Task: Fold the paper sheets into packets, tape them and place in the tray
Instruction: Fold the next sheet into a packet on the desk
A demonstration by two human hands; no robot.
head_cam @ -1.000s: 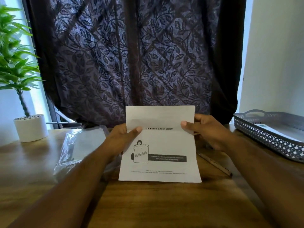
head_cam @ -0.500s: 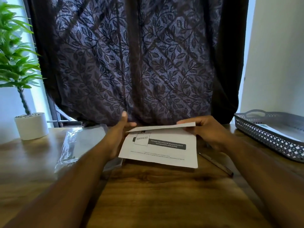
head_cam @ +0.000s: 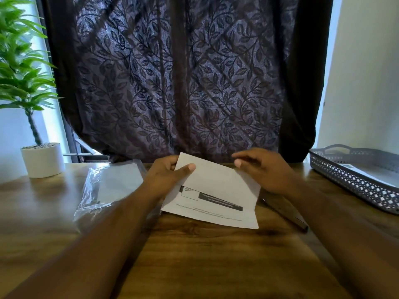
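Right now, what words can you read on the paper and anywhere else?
Nothing reads clearly.
The folded paper in the left hand: upside-down print, a dark banner and small lines, all too blurred.
The sheet in the tray: a small label, too small to read.

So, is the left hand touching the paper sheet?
Touching. The head view shows the left hand pinching the paper sheet at its upper left corner, thumb on top.

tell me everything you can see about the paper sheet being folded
The paper sheet is white and folded: a plain flap lies over a printed panel with a dark bar, a boxed drawing and upside-down text. It sits tilted over the table. The left hand pinches its upper left corner; the right hand hovers at its upper right edge, contact unclear.
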